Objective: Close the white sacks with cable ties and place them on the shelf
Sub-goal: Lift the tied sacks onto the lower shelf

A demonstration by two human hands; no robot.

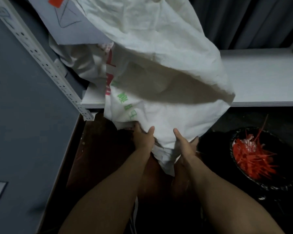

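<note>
Left hand point(143, 138), right hand point(184, 145) — both grip one white sack point(159, 53) (lower end).

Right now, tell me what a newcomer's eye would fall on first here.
The big white sack fills the middle of the view, gripped at its lower end by the left hand and the right hand and held up in front of the white shelf. At lower right, a heap of bright red cable ties lies in a black tub.

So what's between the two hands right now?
Head view: the bunched end of the white sack, gripped by the left hand and right hand.
</note>
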